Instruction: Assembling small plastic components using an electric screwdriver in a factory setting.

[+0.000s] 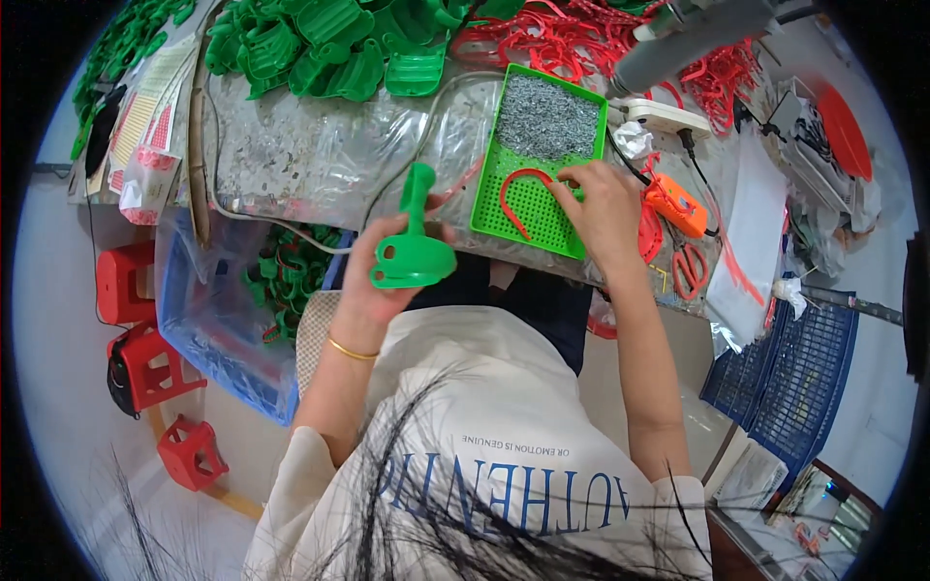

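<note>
My left hand [380, 271] is closed around a green plastic part [415, 254]. The part has an upright stem and a broad rounded base with holes, and is held up in front of the table edge. Over a bright green perforated tray [489, 215], my right hand [603, 208] has its fingers pinched together. A curved red plastic strip [505, 198], bent like a hook, runs from those fingertips across the tray's near half. Something small and green shows beside the fingers, its kind unclear. Many small silvery metal pieces [547, 116] fill the tray's far half.
Green plastic parts [329, 44] are heaped at the back, red strips [538, 34] to their right. An orange tool [678, 205], red-handled scissors [690, 271] and a white power strip [664, 116] lie on the right. A blue crate [194, 310] and red stools [192, 452] stand lower left.
</note>
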Demonstrator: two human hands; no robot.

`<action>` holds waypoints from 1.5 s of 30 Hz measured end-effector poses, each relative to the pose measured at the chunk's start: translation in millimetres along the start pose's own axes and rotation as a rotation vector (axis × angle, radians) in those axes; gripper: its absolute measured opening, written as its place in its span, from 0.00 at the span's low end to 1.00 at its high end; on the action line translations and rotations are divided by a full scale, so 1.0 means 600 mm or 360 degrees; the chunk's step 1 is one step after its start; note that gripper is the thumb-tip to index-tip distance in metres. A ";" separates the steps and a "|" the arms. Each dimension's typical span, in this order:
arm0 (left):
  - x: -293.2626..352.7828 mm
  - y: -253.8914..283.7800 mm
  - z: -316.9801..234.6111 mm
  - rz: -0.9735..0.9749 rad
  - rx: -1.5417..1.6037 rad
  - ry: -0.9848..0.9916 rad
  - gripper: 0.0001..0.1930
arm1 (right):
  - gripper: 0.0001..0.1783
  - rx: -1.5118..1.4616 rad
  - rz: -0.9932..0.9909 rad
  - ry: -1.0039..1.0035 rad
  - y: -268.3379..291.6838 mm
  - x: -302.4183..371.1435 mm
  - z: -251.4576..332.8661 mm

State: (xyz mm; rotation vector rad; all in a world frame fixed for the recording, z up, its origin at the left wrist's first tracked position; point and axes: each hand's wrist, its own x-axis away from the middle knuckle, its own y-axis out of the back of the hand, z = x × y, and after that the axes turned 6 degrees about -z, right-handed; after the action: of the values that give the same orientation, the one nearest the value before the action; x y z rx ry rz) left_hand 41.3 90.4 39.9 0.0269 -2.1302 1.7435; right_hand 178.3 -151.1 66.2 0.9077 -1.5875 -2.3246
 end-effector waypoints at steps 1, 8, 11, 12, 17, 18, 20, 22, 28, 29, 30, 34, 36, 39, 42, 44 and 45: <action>-0.001 0.009 0.013 0.0010 0.0124 0.0012 0.24 | 0.08 0.0058 0.0059 0.0002 -0.003 -0.002 0.003; 0.001 -0.007 0.037 -0.0022 0.0221 -0.0053 0.29 | 0.07 -0.0002 0.0148 -0.0163 -0.018 -0.004 0.003; 0.005 -0.027 0.032 0.0105 0.0383 -0.0012 0.29 | 0.08 -0.0285 0.0145 -0.0525 0.007 -0.009 0.008; 0.006 -0.027 0.031 0.0102 0.0383 -0.0015 0.29 | 0.08 -0.0288 0.0148 -0.0524 0.016 -0.011 0.010; -0.005 -0.027 0.031 0.0246 0.0076 -0.0153 0.34 | 0.12 -0.1351 0.0266 -0.1052 0.048 0.001 0.014; -0.007 -0.033 0.036 0.0245 0.0077 -0.0155 0.34 | 0.12 -0.1351 0.0268 -0.1051 0.054 0.005 0.021; -0.014 -0.049 0.051 0.0103 -0.0012 -0.0197 0.37 | 0.13 -0.1608 0.0302 -0.1121 0.067 0.010 0.041; -0.020 -0.047 0.062 0.0030 -0.0028 -0.0193 0.37 | 0.13 -0.1668 0.0251 -0.1125 0.080 0.016 0.059; -0.013 -0.083 0.080 -0.0093 -0.0097 -0.0002 0.32 | 0.13 -0.1546 0.0191 -0.0960 0.087 0.030 0.100; -0.015 -0.076 0.082 -0.0065 -0.0178 0.0034 0.32 | 0.12 -0.1532 0.0174 -0.0977 0.084 0.031 0.102; -0.015 -0.073 0.087 -0.0065 -0.0176 0.0038 0.32 | 0.10 -0.1518 0.0159 -0.0994 0.082 0.033 0.102; -0.014 -0.068 0.102 0.0068 -0.0287 -0.0115 0.37 | 0.09 -0.1431 0.0161 -0.1012 0.079 0.035 0.096; -0.016 -0.061 0.105 0.0143 -0.0293 -0.0148 0.40 | 0.08 -0.1443 0.0151 -0.0984 0.080 0.037 0.098; -0.019 -0.059 0.106 0.0127 -0.0319 -0.0165 0.47 | 0.07 -0.1422 0.0255 -0.0970 0.084 0.038 0.098; -0.016 -0.063 0.103 0.0043 -0.0388 -0.0148 0.52 | 0.07 -0.1500 0.0236 -0.1061 0.080 0.039 0.099; -0.021 -0.057 0.105 0.0093 -0.0429 -0.0199 0.52 | 0.06 -0.1524 0.0222 -0.1058 0.082 0.040 0.098; -0.021 -0.058 0.105 0.0091 -0.0428 -0.0200 0.52 | 0.06 -0.1546 0.0205 -0.1055 0.083 0.040 0.098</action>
State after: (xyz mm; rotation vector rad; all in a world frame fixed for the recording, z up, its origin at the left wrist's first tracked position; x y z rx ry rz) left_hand 44.0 20.1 59.0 0.0026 -2.4627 1.5059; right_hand 116.2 -136.9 115.9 -0.1936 -0.3924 -2.9150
